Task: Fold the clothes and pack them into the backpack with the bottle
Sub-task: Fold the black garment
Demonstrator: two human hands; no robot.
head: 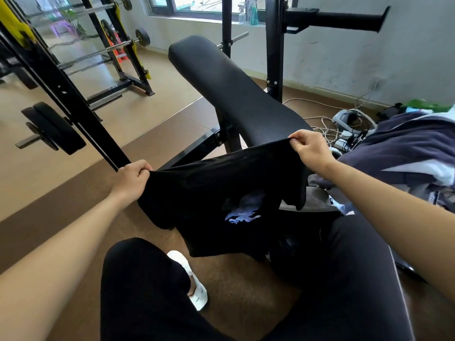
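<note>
Head view: left grip (134, 177) and right grip (311, 148) each pinched the black shirt (221, 193), spread out. Folding had barely started; next move likely needed it flat on the counter (221, 77).

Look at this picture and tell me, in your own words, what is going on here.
A person sits by a black weight bench in a gym room and holds a black T-shirt with a bluish print spread between both hands. The left hand grips one edge and the right hand pinches the other. The shirt hangs in the air, not yet folded. More clothes, dark blue and white, lie piled to the right. No backpack can be made out.
</note>
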